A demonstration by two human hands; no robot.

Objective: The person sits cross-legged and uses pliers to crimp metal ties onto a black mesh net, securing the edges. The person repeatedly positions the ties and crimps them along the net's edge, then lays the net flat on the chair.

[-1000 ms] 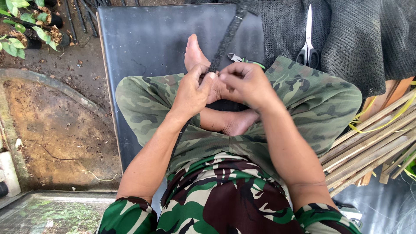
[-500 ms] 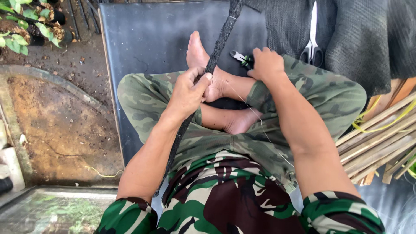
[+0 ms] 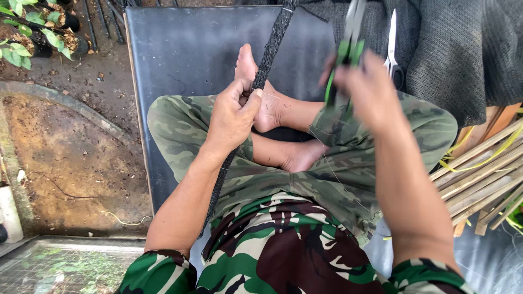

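1. The left hand point(image 3: 231, 117) has its grip clamped on a long black mesh strip point(image 3: 271, 46), which runs from the lap up past the bare foot point(image 3: 256, 87).
2. The right hand point(image 3: 366, 92), blurred, is closed around green-handled pliers point(image 3: 346, 51) raised clear of the strip — the tool is in hand but not yet applied, so the work looks barely begun.
3. The person sits cross-legged on a dark mat point(image 3: 185, 54); scissors point(image 3: 393, 46) lie on black netting point(image 3: 463, 49), bamboo slats point(image 3: 482, 174) to the right, bare soil point(image 3: 65, 158) to the left.

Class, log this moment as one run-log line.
left hand: grips black strip | right hand: lifts green-handled pliers | scissors: on netting
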